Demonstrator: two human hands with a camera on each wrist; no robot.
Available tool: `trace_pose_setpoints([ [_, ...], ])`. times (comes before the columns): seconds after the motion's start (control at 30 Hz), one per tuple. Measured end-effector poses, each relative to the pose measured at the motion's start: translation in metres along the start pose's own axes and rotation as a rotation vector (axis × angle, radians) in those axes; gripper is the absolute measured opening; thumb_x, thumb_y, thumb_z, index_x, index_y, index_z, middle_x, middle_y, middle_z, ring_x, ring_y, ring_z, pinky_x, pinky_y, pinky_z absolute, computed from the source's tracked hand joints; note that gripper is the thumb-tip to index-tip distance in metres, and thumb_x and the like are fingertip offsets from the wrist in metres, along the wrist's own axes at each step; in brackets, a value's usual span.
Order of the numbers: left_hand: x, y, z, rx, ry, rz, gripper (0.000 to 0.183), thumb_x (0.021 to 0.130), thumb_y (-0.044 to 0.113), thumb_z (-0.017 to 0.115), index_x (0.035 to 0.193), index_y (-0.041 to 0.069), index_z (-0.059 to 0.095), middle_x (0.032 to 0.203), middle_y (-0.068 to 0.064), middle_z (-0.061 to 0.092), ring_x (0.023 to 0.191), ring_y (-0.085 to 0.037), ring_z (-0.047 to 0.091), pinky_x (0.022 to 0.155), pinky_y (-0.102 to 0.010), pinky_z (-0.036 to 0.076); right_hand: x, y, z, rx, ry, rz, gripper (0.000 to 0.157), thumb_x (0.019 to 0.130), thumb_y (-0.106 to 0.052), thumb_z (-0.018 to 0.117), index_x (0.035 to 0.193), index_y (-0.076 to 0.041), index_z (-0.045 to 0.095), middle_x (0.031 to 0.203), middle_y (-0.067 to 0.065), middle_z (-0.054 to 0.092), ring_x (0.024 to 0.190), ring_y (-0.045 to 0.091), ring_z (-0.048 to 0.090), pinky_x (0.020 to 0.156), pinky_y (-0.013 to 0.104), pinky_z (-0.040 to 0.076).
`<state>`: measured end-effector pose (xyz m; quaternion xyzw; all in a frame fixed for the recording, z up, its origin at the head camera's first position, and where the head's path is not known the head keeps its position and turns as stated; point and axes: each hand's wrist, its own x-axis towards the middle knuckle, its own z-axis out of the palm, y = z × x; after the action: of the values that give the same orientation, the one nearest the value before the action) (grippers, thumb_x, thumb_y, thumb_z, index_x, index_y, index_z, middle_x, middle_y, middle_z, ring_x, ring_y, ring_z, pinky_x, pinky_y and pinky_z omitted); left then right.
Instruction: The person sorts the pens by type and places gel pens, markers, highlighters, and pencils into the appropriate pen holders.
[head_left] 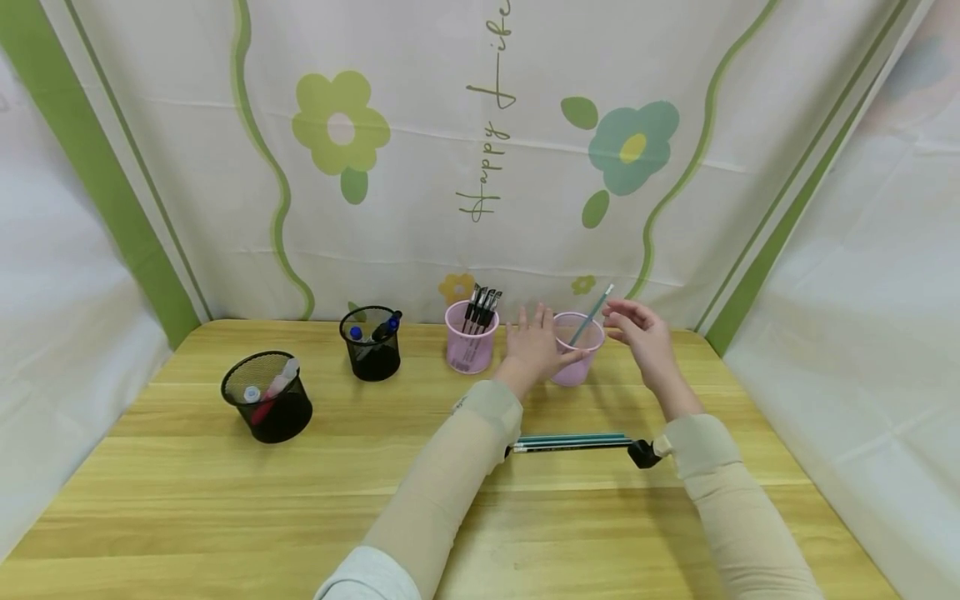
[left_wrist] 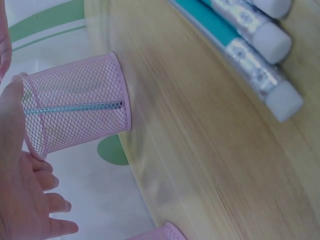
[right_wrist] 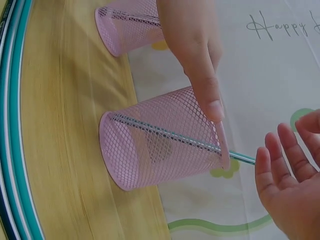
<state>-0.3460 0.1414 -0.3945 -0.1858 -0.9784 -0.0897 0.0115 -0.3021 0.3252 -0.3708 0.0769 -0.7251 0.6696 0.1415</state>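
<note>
A pink mesh cup (head_left: pixel 572 372) stands at the back right of the table, with one teal pencil (head_left: pixel 597 309) leaning in it, white eraser end up. My left hand (head_left: pixel 534 346) steadies this cup, its thumb lying along the rim and its other fingers spread straight on the left side. Beside the pencil's upper part, my right hand (head_left: pixel 643 342) has its fingers loosely bent with nothing held. Several more teal pencils (head_left: pixel 573 438) lie together on the table in front of the cup, partly seen in the left wrist view as pencil ends (left_wrist: pixel 284 100).
Left of the hands, another pink mesh cup (head_left: pixel 459 354) holds several black pens (head_left: pixel 483 308). Farther left stand a black mesh cup (head_left: pixel 375 367) with blue-capped pens and a black mesh cup (head_left: pixel 281 421) with a red item and clear-capped items. A printed curtain (head_left: pixel 420 225) hangs behind.
</note>
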Motion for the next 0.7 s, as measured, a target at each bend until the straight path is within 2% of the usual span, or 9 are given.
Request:
trace_pose_setpoints([
  [0.2,0.000,0.000,0.001,-0.004,0.011,-0.003,0.109,0.089,0.085,0.040,0.165,0.009,0.019,0.170,-0.009,0.017,0.155,-0.037,0.016,0.121,-0.055,0.022,-0.005,0.000,-0.006,0.005,-0.071,-0.049,0.032,0.106,-0.010,0.058,0.126,0.015,0.057,0.106,-0.004,0.070,0.097,0.009,0.067,0.087,0.021,0.056],
  [0.33,0.000,0.000,0.001,-0.007,0.011,-0.009,0.109,0.089,0.085,0.040,0.165,0.010,0.019,0.171,-0.009,0.016,0.155,-0.037,0.015,0.121,-0.054,0.021,-0.008,0.000,-0.009,-0.025,-0.135,-0.096,0.029,0.106,-0.007,0.056,0.122,0.018,0.058,0.103,-0.003,0.072,0.096,0.010,0.068,0.085,0.022,0.056],
  [0.53,0.000,0.001,0.000,0.001,0.005,-0.014,0.109,0.089,0.086,0.038,0.165,0.010,0.018,0.171,-0.009,0.016,0.155,-0.037,0.014,0.121,-0.055,0.021,-0.015,-0.002,-0.012,-0.103,-0.256,-0.148,0.026,0.105,-0.004,0.056,0.117,0.018,0.062,0.102,-0.003,0.074,0.094,0.009,0.070,0.083,0.022,0.057],
  [0.7,-0.001,0.001,0.000,0.003,0.003,-0.014,0.109,0.089,0.087,0.036,0.165,0.010,0.018,0.171,-0.009,0.016,0.155,-0.037,0.014,0.121,-0.055,0.021,-0.023,-0.004,-0.013,-0.129,-0.338,-0.160,0.021,0.104,0.000,0.056,0.114,0.016,0.064,0.103,-0.003,0.074,0.095,0.008,0.070,0.084,0.023,0.057],
])
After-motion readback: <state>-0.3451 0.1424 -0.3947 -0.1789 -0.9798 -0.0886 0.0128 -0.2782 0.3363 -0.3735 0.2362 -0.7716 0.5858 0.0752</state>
